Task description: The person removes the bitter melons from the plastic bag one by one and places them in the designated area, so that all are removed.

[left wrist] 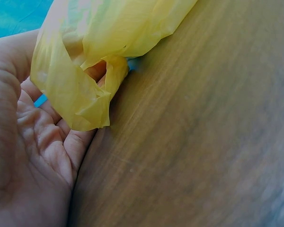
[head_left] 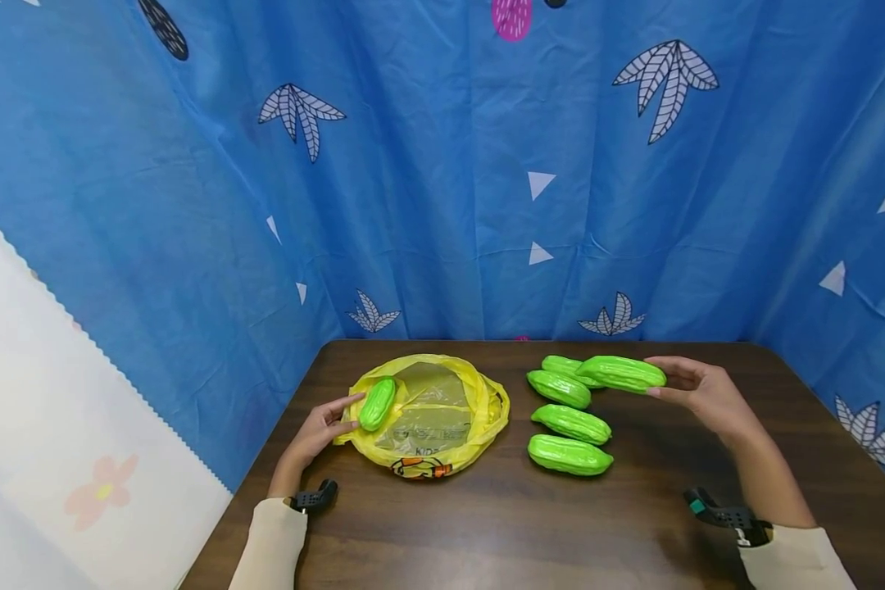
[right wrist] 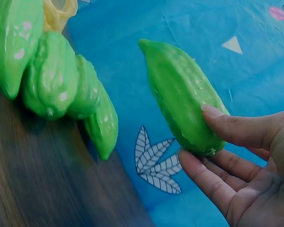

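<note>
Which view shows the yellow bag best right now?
The head view: it shows nearly all of the yellow bag, mouth open. The left wrist view has only part, at the left hand; the right wrist view, just a sliver.

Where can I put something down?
The biggest bare patch of wooden table lies in front of the yellow plastic bag and four green gourds. There's a narrow bare strip between them, and more room between the gourds and the right forearm. It's crowded at the row's back, near the gourd in the right hand, and where the left hand meets the bag.
</note>
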Action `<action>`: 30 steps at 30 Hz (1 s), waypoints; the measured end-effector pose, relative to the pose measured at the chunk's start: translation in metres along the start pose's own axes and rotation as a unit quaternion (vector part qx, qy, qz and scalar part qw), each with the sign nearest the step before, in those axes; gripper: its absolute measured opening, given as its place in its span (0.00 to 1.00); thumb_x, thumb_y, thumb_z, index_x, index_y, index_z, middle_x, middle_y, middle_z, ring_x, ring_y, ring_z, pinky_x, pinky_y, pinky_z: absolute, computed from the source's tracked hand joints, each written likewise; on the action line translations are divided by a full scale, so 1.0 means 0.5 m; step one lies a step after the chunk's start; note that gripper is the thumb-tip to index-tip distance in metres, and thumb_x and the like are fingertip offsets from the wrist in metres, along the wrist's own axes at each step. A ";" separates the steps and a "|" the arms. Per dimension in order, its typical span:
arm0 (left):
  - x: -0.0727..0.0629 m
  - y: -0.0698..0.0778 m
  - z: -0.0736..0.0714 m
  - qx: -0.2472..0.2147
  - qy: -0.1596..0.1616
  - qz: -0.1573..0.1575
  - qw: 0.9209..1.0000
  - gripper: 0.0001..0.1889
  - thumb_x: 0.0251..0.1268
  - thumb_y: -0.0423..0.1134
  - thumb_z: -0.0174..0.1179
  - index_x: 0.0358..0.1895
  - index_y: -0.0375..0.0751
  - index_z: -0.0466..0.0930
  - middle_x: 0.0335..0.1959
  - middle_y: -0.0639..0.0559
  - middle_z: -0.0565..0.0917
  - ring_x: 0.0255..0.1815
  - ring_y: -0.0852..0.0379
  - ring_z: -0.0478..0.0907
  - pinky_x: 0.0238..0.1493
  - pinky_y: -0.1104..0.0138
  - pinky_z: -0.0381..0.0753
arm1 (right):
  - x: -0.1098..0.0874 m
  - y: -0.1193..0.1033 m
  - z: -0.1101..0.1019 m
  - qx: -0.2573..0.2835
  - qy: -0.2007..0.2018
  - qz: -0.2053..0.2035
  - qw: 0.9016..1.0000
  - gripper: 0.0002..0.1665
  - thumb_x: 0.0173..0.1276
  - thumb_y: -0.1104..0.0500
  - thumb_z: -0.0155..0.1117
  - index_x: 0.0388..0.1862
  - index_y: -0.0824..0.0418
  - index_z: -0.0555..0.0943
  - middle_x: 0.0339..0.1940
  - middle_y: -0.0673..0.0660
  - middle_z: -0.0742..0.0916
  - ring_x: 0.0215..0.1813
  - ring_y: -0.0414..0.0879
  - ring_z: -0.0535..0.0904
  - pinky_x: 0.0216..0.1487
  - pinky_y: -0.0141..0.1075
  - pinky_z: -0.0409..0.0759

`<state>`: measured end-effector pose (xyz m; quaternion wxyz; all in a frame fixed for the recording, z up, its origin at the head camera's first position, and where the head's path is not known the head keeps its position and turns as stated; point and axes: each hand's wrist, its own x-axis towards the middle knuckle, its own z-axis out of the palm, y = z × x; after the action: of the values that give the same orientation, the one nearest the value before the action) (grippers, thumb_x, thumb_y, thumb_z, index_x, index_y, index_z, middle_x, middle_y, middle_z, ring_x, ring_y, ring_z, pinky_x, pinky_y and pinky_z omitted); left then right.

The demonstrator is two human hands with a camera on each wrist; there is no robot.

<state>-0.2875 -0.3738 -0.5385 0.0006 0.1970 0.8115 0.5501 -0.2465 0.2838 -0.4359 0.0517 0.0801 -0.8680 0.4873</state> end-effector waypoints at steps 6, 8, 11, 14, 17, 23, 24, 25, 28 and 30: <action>0.003 0.000 -0.003 0.006 0.002 0.000 1.000 0.28 0.70 0.34 0.64 0.72 0.37 0.72 0.73 0.38 0.71 0.75 0.36 0.60 0.60 0.74 0.71 | 0.000 0.018 -0.017 0.007 0.001 0.000 1.000 0.36 0.69 0.51 0.71 0.71 0.65 0.75 0.51 0.46 0.86 0.46 0.30 0.82 0.43 0.30 0.83; 0.004 0.001 -0.004 0.005 0.002 0.001 1.000 0.28 0.70 0.33 0.64 0.72 0.36 0.72 0.73 0.37 0.70 0.76 0.36 0.59 0.60 0.75 0.71 | 0.002 0.025 -0.021 0.006 0.004 -0.003 1.000 0.36 0.69 0.52 0.72 0.70 0.66 0.74 0.51 0.46 0.86 0.45 0.30 0.82 0.42 0.31 0.83; 0.004 0.001 -0.005 0.005 0.003 0.003 1.000 0.29 0.69 0.33 0.64 0.72 0.35 0.72 0.73 0.36 0.70 0.76 0.36 0.58 0.60 0.76 0.69 | 0.004 0.034 -0.025 0.002 0.005 -0.002 1.000 0.36 0.69 0.53 0.72 0.70 0.68 0.74 0.51 0.48 0.86 0.45 0.30 0.82 0.42 0.31 0.83; 0.005 0.001 -0.004 0.006 0.003 0.007 1.000 0.29 0.69 0.32 0.64 0.72 0.34 0.71 0.73 0.36 0.70 0.76 0.35 0.59 0.60 0.76 0.70 | 0.005 0.044 -0.028 0.001 0.005 0.001 1.000 0.36 0.69 0.54 0.71 0.70 0.69 0.74 0.52 0.51 0.86 0.45 0.30 0.82 0.42 0.32 0.84; 0.007 0.001 -0.004 0.006 0.002 0.010 1.000 0.29 0.69 0.31 0.64 0.72 0.33 0.71 0.73 0.35 0.70 0.76 0.35 0.59 0.60 0.76 0.69 | 0.004 0.055 -0.031 0.002 0.003 0.008 1.000 0.36 0.70 0.54 0.71 0.70 0.70 0.73 0.52 0.53 0.86 0.44 0.30 0.82 0.42 0.33 0.84; 0.009 0.003 -0.003 0.008 0.002 0.010 1.000 0.29 0.69 0.32 0.64 0.72 0.34 0.72 0.72 0.36 0.71 0.74 0.34 0.61 0.60 0.75 0.70 | 0.000 0.079 -0.034 0.004 -0.005 0.009 1.000 0.36 0.69 0.54 0.72 0.69 0.71 0.74 0.49 0.49 0.87 0.44 0.33 0.83 0.42 0.35 0.84; 0.008 0.002 -0.003 0.011 0.002 0.010 1.000 0.29 0.69 0.32 0.64 0.72 0.34 0.72 0.72 0.36 0.71 0.74 0.34 0.61 0.60 0.75 0.70 | -0.001 0.083 -0.034 0.006 -0.005 0.009 1.000 0.36 0.69 0.54 0.72 0.69 0.72 0.74 0.49 0.47 0.87 0.44 0.33 0.83 0.42 0.34 0.84; 0.008 0.002 -0.003 0.014 0.003 0.010 1.000 0.28 0.69 0.33 0.64 0.72 0.35 0.72 0.72 0.36 0.72 0.74 0.34 0.62 0.60 0.75 0.70 | -0.002 0.088 -0.034 0.007 -0.006 0.009 1.000 0.35 0.69 0.54 0.71 0.69 0.72 0.74 0.48 0.46 0.87 0.44 0.32 0.83 0.42 0.34 0.84; 0.005 -0.001 -0.003 0.020 0.003 0.007 1.000 0.28 0.69 0.33 0.65 0.72 0.36 0.72 0.72 0.37 0.72 0.74 0.34 0.62 0.60 0.74 0.70 | -0.005 0.103 -0.031 0.014 -0.011 0.013 1.000 0.35 0.70 0.54 0.71 0.68 0.72 0.74 0.48 0.43 0.86 0.44 0.32 0.83 0.43 0.33 0.84; 0.003 -0.002 -0.002 0.019 0.001 0.008 1.000 0.28 0.69 0.33 0.64 0.72 0.36 0.72 0.71 0.37 0.72 0.74 0.34 0.62 0.60 0.74 0.71 | -0.006 0.113 -0.029 0.017 -0.016 0.017 1.000 0.35 0.70 0.54 0.70 0.68 0.72 0.74 0.48 0.43 0.86 0.45 0.31 0.83 0.44 0.32 0.83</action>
<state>-0.2894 -0.3745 -0.5389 -0.0087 0.2031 0.8200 0.5350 -0.2541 0.3255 -0.4764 0.0278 0.0743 -0.8613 0.5018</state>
